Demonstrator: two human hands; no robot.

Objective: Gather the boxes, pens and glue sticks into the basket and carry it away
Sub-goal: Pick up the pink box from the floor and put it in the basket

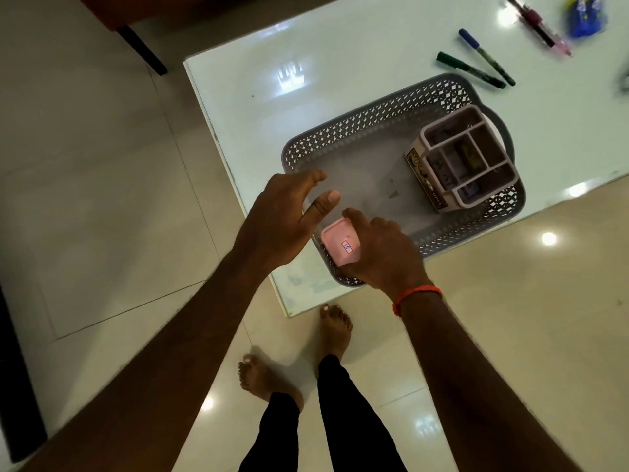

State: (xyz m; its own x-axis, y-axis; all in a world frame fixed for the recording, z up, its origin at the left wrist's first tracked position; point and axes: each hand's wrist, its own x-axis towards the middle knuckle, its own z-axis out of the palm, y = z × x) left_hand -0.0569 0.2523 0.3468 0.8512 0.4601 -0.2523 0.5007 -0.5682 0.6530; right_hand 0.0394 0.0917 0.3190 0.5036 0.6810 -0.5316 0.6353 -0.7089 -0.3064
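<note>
A: What is the right grip (377, 253) doing?

B: It is clenched over a small pink box (341, 244), fingers across the top and far side. The box has a little red-framed label on its lid, and it sits at the near corner of the grey basket (374, 114), level with the rim. Whether it rests on the basket floor I cannot tell.

A: And the left grip (289, 212)?

B: Released. The fingers are spread and curved, hovering just to the left of the box, with the thumb (325, 201) close to the right grip's fingertips but not touching the box.

A: What else is in the basket?

B: Beyond the right grip and off to its right, at the far end of the basket, stands a beige organiser box (466, 158) with several compartments. Small items lie in them, too blurred to name. The basket floor between it and the grips is bare.

A: And what is outside the basket?

B: Farther beyond it, on the pale counter (258, 107), lie a blue-capped pen (485, 56) and a green pen (469, 70), their far tips meeting in a V. Past those, toward the right, is a dark and pink pen (539, 27), smeared by blur, and a blue packet (587, 17) just beside it.

A: Anything on the wrist?

B: An orange thread band (416, 296) on the right one.
</note>
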